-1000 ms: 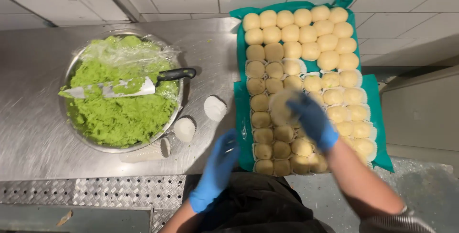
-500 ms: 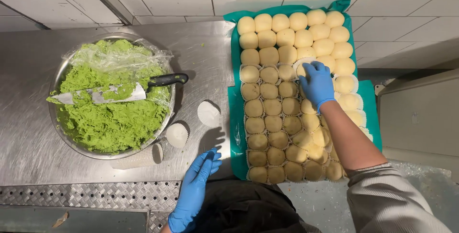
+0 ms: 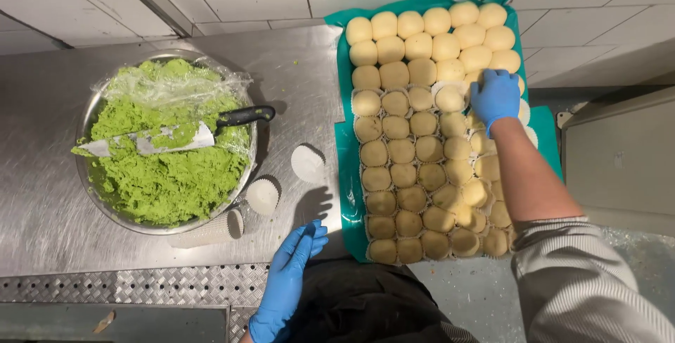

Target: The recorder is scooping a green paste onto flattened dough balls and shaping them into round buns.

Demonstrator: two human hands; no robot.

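A teal tray (image 3: 346,195) on the steel counter is packed with rows of pale round dough balls (image 3: 404,153), many sitting in white paper cups. My right hand (image 3: 494,95), in a blue glove, reaches to the tray's upper right and rests its fingers on a dough ball in a paper cup (image 3: 450,98). My left hand (image 3: 287,280), also gloved in blue, hovers flat with fingers together near the counter's front edge, holding nothing. Loose white paper cups (image 3: 307,163) lie between the tray and a bowl.
A wide metal bowl (image 3: 91,104) of bright green mash sits at left, part covered with plastic film, with a black-handled scraper (image 3: 176,134) lying across it. A stack of paper cups (image 3: 207,228) lies by the bowl. White tiled wall behind.
My right hand has moved from the tray's lower part up to its upper right rows. My left hand has drawn back towards the counter's front edge.
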